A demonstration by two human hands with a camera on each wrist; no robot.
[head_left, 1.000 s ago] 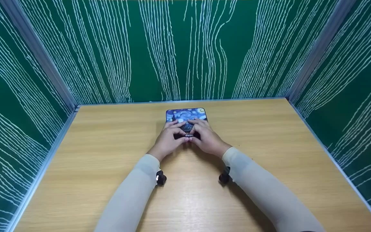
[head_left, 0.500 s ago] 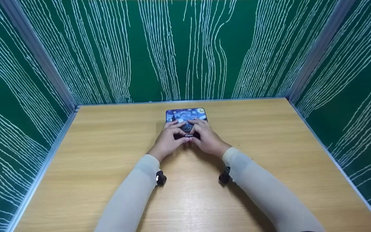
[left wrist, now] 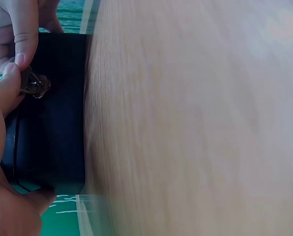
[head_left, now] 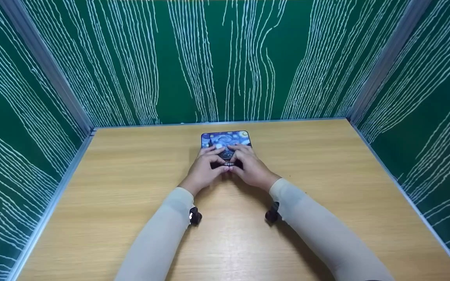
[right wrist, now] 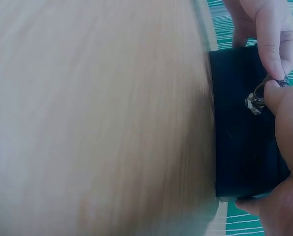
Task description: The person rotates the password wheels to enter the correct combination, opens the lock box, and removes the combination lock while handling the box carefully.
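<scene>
A dark box (head_left: 225, 138) with a blue swirling night-sky picture on its lid stands near the back of the table, lid down. On its front is a metal clasp (right wrist: 253, 104), through which the curved shackle of a small padlock (head_left: 229, 164) passes. My left hand (head_left: 204, 170) comes from the left and pinches the padlock between thumb and finger, other fingers lying on the lid. From the right, my right hand (head_left: 253, 169) pinches it likewise, the two thumbs nearly meeting. Fingertips partly hide the padlock body (left wrist: 25, 77), which looks ridged in the right wrist view.
The box stands on a wooden table (head_left: 139, 187). Green panels with white wavy lines (head_left: 240, 58) rise behind and at both sides. Small black cameras hang at the left wrist (head_left: 195, 216) and the right wrist (head_left: 272, 214).
</scene>
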